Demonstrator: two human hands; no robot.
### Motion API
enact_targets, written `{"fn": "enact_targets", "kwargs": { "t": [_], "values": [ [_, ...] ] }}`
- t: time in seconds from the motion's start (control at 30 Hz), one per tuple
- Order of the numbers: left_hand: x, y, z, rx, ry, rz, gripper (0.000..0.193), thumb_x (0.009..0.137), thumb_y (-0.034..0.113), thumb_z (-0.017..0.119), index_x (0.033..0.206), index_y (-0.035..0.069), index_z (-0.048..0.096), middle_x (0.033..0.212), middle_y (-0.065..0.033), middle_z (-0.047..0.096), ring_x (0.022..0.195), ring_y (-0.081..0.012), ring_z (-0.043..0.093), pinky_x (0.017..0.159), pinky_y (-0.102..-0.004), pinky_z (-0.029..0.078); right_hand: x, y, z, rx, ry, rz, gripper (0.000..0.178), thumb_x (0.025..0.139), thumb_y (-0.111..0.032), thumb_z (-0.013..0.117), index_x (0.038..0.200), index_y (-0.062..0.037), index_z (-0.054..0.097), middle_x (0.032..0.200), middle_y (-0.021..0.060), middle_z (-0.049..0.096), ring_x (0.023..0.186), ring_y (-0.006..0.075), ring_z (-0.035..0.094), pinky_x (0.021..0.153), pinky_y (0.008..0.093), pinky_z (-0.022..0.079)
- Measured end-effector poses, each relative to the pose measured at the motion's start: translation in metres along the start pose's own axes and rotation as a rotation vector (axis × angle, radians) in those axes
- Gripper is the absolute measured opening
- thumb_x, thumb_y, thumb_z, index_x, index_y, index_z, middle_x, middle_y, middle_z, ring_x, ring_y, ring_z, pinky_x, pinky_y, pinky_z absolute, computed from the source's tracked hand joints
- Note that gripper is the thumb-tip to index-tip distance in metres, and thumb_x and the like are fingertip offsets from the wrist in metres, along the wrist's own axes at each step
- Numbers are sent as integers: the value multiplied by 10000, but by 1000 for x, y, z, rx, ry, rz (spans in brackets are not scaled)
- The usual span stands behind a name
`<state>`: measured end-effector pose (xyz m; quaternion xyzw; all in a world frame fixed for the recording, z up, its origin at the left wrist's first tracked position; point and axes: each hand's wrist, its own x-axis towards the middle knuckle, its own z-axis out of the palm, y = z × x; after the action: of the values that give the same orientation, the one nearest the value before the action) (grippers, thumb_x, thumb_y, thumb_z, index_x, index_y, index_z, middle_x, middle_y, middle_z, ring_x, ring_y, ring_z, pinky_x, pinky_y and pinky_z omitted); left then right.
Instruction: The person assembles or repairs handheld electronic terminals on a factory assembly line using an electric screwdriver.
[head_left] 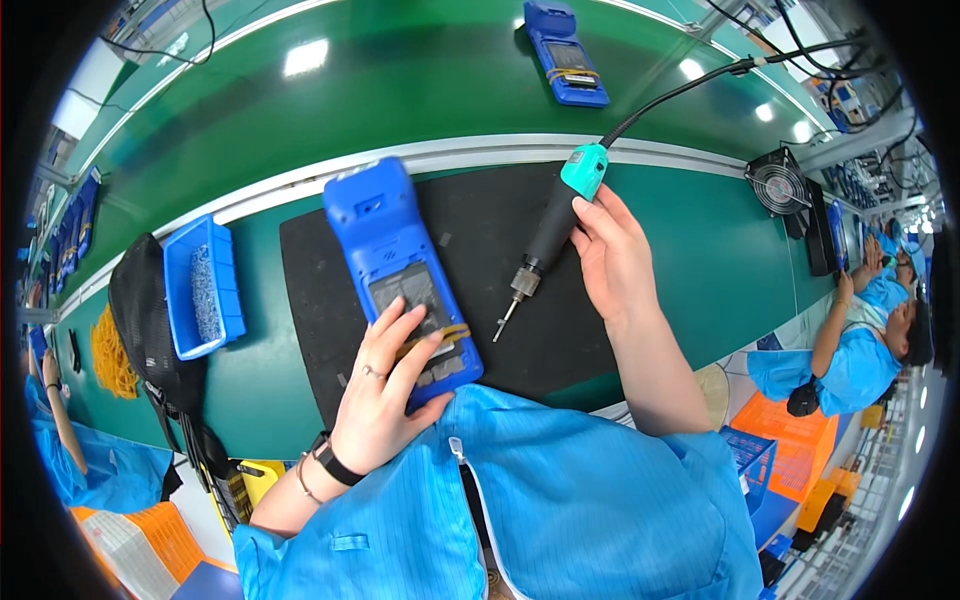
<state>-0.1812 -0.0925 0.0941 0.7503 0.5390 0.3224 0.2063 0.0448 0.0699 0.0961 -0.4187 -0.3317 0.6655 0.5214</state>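
Note:
A blue handheld terminal (385, 225) lies back side up on the black mat (310, 290), its lower end close to my jacket. A rubber band (452, 332) goes around its lower part, across a grey recessed area. My left hand (385, 385) grips that lower end, fingers over the recess and thumb at the bottom edge. In my right hand (612, 255) is an electric screwdriver (550, 225), black with a teal top, held between thumb and fingers. Its bit (506, 318) slants down to the left, beside the terminal. Whether a screw sits on the tip, I cannot tell.
A blue bin (228, 290) of small screws stands left of the mat, next to a black bag (140, 310) and yellow rubber bands (112, 355). Another blue terminal (565, 60) lies on the far green surface. A small fan (778, 185) stands right. Co-workers sit at both sides.

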Motion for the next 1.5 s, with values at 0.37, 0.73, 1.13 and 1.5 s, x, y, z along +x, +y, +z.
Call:
{"fn": "enact_targets", "kwargs": {
  "t": [0.37, 0.73, 1.13, 1.5],
  "values": [
    [16, 1, 16, 242, -16, -28, 605, 686, 170, 753, 1238, 59, 531, 1364, -126, 434, 1303, -370, 358, 1054, -588, 247, 23, 13, 22, -689, 81, -181, 830, 747, -52, 723, 1403, 34, 223, 1234, 146, 504, 1099, 192, 522, 937, 319, 426],
    [13, -5, 15, 203, -28, -71, 545, 721, 231, 740, 1221, 101, 567, 1375, -125, 432, 1313, -368, 347, 1050, -587, 248, -12, 13, 23, 227, -813, -113, 637, 776, -100, 682, 1305, -10, 339, 931, 272, 614, 633, 242, 613, 604, 325, 494],
    [12, -9, 15, 177, -33, -82, 555, 711, 239, 747, 1220, 105, 569, 1383, -108, 426, 1318, -355, 342, 1035, -597, 263, -21, -12, 76, -67, -694, -381, 342, 835, -80, 598, 1103, -101, 388, 666, 28, 521, 498, 148, 498, 502, 280, 430],
    [11, -17, 17, 186, -20, -20, 646, 657, 262, 776, 1238, 102, 543, 1372, -139, 435, 1279, -399, 384, 1039, -591, 260, -22, -5, 84, -218, -576, -377, 329, 838, -136, 627, 1075, -107, 401, 633, 4, 476, 484, 118, 459, 502, 283, 408]
  ]
}}
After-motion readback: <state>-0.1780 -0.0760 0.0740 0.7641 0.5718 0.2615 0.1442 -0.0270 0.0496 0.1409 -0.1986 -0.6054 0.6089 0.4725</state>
